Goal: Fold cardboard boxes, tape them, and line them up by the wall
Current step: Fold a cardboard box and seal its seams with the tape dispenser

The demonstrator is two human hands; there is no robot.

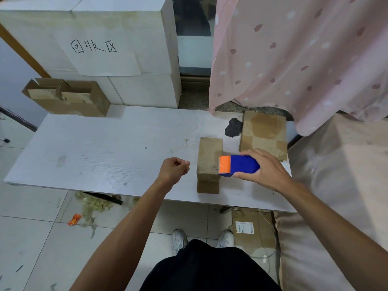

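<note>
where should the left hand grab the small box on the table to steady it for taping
Probably its far end, from the left: left hand over the top of the box, thumb on the left wall. The box is long and narrow, running away from the person, and the right hand holds the tape dispenser against its near right side.

A small brown cardboard box (209, 162) stands on a white tabletop (105, 143). The right hand (266, 169) grips a blue and orange tape dispenser (237, 165) whose orange end lies over the box's right edge. Just left of the box, the left hand (175, 168) is curled into a fist. Flattened brown cardboard sheets (264, 133) lie behind the box, to its right.
</note>
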